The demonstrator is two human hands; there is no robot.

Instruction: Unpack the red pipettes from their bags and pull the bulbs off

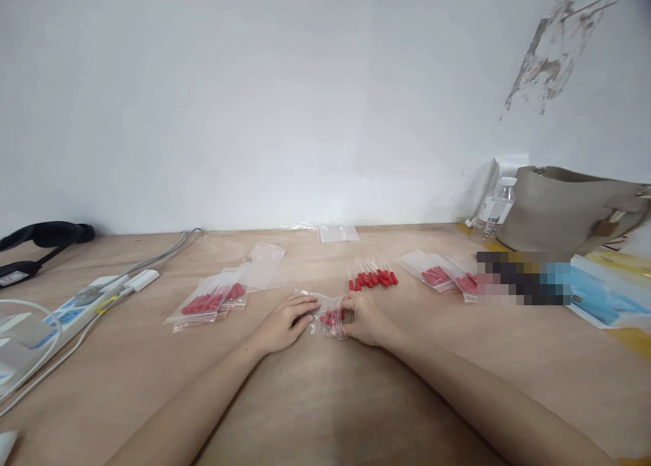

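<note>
Item: small zip bag [329, 317] of red-capped pieces, held flat on the wooden table [325, 398], just in front of the loose red-capped pile [373, 278].
Left hand [285, 323] lies on the bag's left edge with fingers flat; right hand [363, 319] pinches its right edge. Filled bags [208, 302] lie left of the pile. Best handled, in my judgement, by pressing the seal evenly from one end across.

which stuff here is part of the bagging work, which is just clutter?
In use: left hand, right hand, held bag, loose red-tipped pieces, filled bags, empty bag.
Lying about: power strip, bottle, handbag, headset.
</note>
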